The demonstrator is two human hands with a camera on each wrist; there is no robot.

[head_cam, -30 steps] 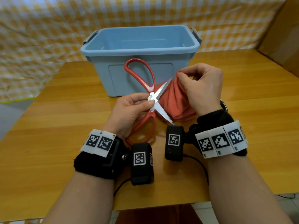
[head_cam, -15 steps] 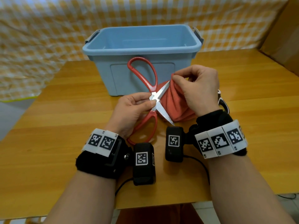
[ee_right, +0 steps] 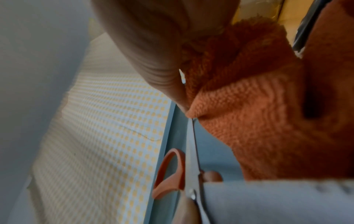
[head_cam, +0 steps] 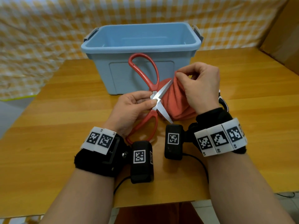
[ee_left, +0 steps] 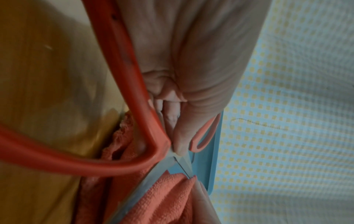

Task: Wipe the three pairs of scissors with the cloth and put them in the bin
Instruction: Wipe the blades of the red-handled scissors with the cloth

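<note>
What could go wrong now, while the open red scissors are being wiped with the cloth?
1. The red scissors are spread open, and the left hand pinches them right at the pivot; if the blades swing shut, a fingertip could be nipped.
2. The right hand pinches the cloth around the upper blade; a thin fold might let the edge cut through.
3. The lower blade's tip points toward the wrists, so a slip could jab.

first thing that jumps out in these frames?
The open red-handled scissors, held over the wooden table in front of the blue bin: the left hand pinches them at the pivot. Next, the red cloth, which the right hand pinches over the upper blade's tip.
</note>
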